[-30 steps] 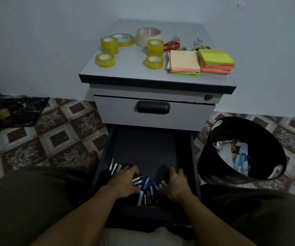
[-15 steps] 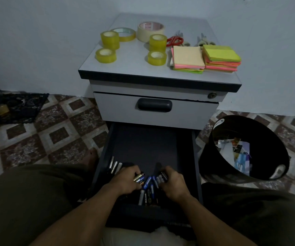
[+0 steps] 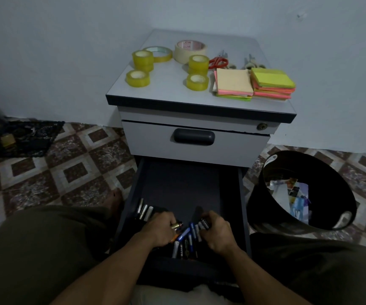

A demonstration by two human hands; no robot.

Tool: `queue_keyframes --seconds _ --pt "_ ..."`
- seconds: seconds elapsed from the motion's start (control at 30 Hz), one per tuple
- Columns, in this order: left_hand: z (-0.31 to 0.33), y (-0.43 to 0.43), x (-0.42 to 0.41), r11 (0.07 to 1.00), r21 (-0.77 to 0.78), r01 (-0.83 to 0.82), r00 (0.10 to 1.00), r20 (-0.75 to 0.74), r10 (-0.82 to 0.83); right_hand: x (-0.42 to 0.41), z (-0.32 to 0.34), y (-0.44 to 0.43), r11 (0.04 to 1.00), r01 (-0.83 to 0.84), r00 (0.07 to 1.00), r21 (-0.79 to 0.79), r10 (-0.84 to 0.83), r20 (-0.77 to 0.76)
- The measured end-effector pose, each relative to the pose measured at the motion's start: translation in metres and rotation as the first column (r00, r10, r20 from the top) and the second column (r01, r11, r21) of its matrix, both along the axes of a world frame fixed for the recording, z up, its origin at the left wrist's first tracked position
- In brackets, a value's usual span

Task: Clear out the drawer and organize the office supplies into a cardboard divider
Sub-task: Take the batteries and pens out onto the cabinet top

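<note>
The lower drawer (image 3: 133,194) of a small grey cabinet stands pulled out toward me, its dark floor bare at the back. Several batteries (image 3: 187,237) lie heaped at its front. My left hand (image 3: 157,231) is curled around a few batteries, a gold-tipped one showing at its fingers. My right hand (image 3: 216,231) grips a few dark batteries at the heap's right side. Three more batteries (image 3: 144,211) lie apart near the drawer's left wall. No cardboard divider is in view.
On the cabinet top (image 3: 168,84) sit several tape rolls (image 3: 138,78), scissors (image 3: 218,62) and two sticky-note stacks (image 3: 232,85). The upper drawer (image 3: 195,137) is closed. A black bin (image 3: 298,190) with paper scraps stands on the right. My knees flank the drawer on the tiled floor.
Both hands have drawn closer together over the heap and curled tighter around batteries. The camera has tilted slightly, shifting the cabinet in view.
</note>
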State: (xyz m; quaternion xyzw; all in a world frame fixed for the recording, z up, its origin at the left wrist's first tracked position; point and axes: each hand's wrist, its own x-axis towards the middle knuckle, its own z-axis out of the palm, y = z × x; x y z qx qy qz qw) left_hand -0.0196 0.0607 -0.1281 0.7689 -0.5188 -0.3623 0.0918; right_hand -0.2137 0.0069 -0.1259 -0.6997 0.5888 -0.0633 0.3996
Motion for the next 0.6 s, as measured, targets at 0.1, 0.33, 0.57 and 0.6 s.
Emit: queue_keyframes --seconds 0.1,0.33,0.57,0.6 --pt "0.004 0.003 -0.002 1.000 0.000 -0.020 1.000 0.002 0.020 -0.001 0.004 0.002 1.000 0.013 1.000 -0.005 -0.013 0.008" --pt "0.018 0.005 -0.002 0.988 -0.011 -0.155 0.974 -0.169 0.151 -0.002 0.015 0.005 1.000 0.015 0.999 0.026 -0.016 0.037" --pt "0.088 0.008 -0.006 0.943 0.031 -0.331 0.840 -0.445 0.310 0.007 0.060 0.001 0.998 0.030 0.997 -0.061 -0.025 0.071" --pt "0.101 0.008 -0.005 0.936 0.014 -0.351 0.823 -0.473 0.315 0.008 0.069 -0.001 0.997 0.027 0.996 -0.078 -0.020 0.088"
